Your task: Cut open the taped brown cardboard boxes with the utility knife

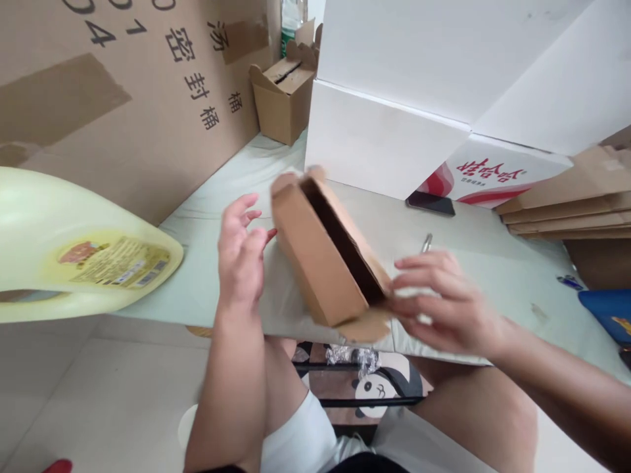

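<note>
A small brown cardboard box [318, 253] is tilted over the near edge of the table, a little blurred. Its top gapes in a long dark slot, with flaps sticking out at both ends. My right hand [444, 305] has its fingertips closed on the box's near right corner, by the end flap. Beside the box's far left end, my left hand [241, 253] is raised with its fingers apart and nothing in them. One of its fingertips comes close to the cardboard; whether it touches, I cannot tell.
A folded small carton [280, 105] stands at the back beside a large printed carton [162, 92]. White boxes [384, 141] line the back. A phone [430, 203], a small metal object [426, 243], flat cardboard [566, 203] and a pale yellow jug [89, 249] are around.
</note>
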`<state>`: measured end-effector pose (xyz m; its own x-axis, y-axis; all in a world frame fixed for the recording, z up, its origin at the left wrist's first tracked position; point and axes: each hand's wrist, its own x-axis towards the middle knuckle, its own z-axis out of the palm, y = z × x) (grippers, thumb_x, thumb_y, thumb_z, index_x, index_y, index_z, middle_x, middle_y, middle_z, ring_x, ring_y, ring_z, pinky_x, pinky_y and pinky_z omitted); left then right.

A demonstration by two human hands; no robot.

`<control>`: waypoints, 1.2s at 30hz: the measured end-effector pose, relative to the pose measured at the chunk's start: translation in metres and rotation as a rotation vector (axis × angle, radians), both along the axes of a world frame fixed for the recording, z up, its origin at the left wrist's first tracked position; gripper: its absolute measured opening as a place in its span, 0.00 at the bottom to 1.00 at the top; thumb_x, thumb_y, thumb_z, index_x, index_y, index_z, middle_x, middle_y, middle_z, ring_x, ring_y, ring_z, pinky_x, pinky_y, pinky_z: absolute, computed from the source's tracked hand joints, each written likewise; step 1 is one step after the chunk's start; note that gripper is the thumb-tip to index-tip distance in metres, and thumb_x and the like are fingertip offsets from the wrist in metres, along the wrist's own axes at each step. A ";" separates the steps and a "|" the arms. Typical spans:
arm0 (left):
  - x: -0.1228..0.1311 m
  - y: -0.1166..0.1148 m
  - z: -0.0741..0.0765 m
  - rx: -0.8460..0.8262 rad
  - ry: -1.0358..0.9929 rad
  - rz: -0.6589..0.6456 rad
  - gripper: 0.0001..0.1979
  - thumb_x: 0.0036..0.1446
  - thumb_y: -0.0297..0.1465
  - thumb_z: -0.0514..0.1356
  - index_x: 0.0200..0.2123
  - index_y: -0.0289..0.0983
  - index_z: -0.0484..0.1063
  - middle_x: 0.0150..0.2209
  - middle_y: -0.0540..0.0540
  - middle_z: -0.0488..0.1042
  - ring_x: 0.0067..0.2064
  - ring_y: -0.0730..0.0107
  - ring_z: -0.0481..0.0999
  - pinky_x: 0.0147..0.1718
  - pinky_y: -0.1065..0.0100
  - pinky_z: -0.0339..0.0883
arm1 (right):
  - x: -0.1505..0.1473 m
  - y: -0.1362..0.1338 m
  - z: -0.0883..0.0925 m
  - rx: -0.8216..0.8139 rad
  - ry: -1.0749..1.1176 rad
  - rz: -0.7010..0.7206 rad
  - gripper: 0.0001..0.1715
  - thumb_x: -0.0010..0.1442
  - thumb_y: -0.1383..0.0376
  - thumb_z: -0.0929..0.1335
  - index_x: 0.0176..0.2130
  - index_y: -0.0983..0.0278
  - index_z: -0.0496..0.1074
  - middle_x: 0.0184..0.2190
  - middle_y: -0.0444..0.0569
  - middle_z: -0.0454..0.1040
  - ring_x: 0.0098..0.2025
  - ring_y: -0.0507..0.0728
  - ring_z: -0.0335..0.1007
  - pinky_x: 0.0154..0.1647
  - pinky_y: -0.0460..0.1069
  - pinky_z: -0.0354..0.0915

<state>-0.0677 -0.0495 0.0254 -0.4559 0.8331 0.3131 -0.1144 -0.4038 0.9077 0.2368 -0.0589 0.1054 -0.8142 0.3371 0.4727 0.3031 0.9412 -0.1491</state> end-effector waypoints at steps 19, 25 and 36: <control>0.075 -0.017 0.028 0.066 0.919 -0.394 0.18 0.68 0.47 0.53 0.40 0.42 0.75 0.69 0.41 0.57 0.73 0.41 0.55 0.70 0.38 0.54 | 0.010 -0.019 -0.040 -0.190 0.315 0.082 0.26 0.72 0.47 0.59 0.45 0.61 0.76 0.36 0.44 0.79 0.50 0.56 0.76 0.62 0.57 0.52; 0.058 -0.006 0.016 0.147 0.565 -0.241 0.18 0.59 0.48 0.65 0.29 0.42 0.66 0.64 0.47 0.68 0.67 0.46 0.67 0.64 0.44 0.63 | 0.021 -0.017 -0.036 -0.099 0.291 -0.151 0.17 0.72 0.57 0.62 0.35 0.61 0.72 0.28 0.44 0.73 0.39 0.56 0.71 0.45 0.58 0.52; 0.062 0.010 0.009 0.000 -0.133 -0.311 0.21 0.43 0.33 0.70 0.44 0.55 0.77 0.63 0.63 0.72 0.73 0.58 0.61 0.68 0.52 0.63 | 0.033 -0.019 -0.039 -0.189 0.238 -0.243 0.07 0.64 0.71 0.70 0.42 0.62 0.72 0.35 0.45 0.73 0.46 0.56 0.70 0.45 0.56 0.58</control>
